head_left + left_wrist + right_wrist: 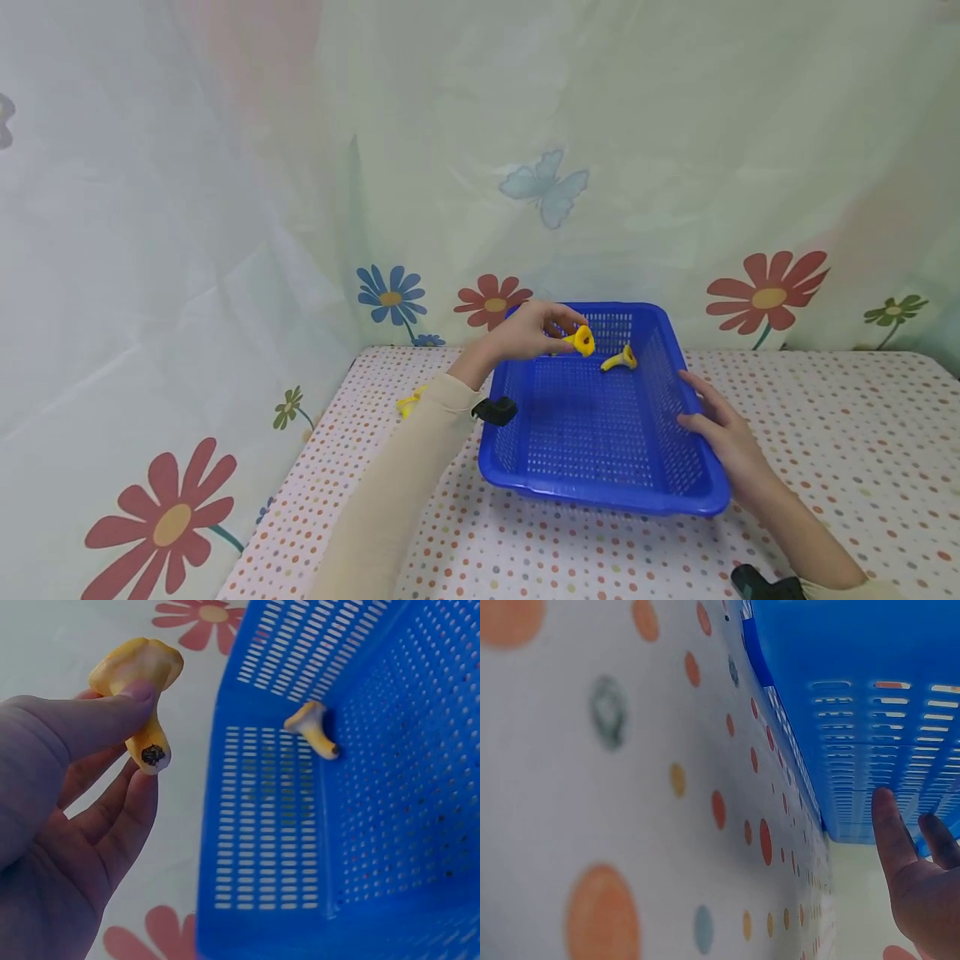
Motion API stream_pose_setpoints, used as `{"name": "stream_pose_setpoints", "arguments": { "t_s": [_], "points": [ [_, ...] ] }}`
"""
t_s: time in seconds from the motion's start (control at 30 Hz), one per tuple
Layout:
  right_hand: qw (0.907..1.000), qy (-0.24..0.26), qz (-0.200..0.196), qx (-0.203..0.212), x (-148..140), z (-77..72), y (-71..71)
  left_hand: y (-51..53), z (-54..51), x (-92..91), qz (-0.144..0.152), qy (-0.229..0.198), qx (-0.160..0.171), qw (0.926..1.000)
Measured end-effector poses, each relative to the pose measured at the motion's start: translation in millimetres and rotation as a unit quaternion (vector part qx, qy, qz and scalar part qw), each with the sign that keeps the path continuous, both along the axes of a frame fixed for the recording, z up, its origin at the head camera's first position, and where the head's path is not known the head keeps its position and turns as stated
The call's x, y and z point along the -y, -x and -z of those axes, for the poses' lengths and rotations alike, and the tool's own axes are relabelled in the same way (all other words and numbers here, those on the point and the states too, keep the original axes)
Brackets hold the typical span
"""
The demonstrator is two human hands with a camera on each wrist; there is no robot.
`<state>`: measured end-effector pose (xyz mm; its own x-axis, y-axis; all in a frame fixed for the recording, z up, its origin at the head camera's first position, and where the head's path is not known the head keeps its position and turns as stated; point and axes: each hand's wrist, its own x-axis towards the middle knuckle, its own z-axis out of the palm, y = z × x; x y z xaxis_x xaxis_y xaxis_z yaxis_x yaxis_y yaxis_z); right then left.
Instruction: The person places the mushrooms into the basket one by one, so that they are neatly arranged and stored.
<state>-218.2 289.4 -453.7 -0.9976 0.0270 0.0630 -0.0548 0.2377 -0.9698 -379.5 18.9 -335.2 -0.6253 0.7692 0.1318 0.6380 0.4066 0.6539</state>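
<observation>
My left hand (534,331) pinches a yellow chanterelle-like mushroom (582,341) between thumb and fingers, at the far side of a blue plastic basket (585,492). In the left wrist view this mushroom (142,671) has a wide cap and a dark mark at the stem end. A second yellow mushroom (619,358) lies inside the basket by its far wall. With the thumb at the rim and fingers against the perforated outer wall, my right hand (723,442) holds the basket's right side. The right wrist view shows those fingers (889,832) touching the wall.
Another yellow piece (408,402) lies on the dotted tablecloth (450,533) left of the basket, partly hidden by my left forearm. Behind the table hangs a flowered curtain (637,208), close to the basket's far edge.
</observation>
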Motion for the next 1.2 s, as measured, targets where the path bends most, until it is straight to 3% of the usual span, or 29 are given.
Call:
{"name": "stream_pose_setpoints", "arguments": {
  "t_s": [0.17,0.33,0.53,0.6,0.9,1.2],
  "points": [
    [1.0,-0.005,0.0,0.0,0,-0.1,-1.8,6.6,12.3,-23.4,0.0,0.004,0.006,1.0],
    [1.0,-0.002,0.002,-0.002,1,-2.8,0.7,15.3,24.5,-41.1,-0.015,-0.02,0.027,0.9993],
    [1.0,-0.008,0.0,0.005,0,-1.2,-0.3,23.5,49.8,-56.8,-0.037,-0.047,0.072,0.9956],
    [0.9999,-0.013,0.003,0.004,-1,-0.2,-1.5,24.2,56.7,-62.0,-0.044,-0.047,0.085,0.9943],
    [0.9999,-0.012,0.008,-0.004,-4,-0.8,-1.6,23.8,72.4,-82.1,-0.07,-0.018,0.083,0.9939],
    [0.9998,-0.02,0.008,-0.004,-1,0.4,-3.4,22.2,89.7,-83.6,-0.091,-0.014,0.112,0.9895]
  ]
}}
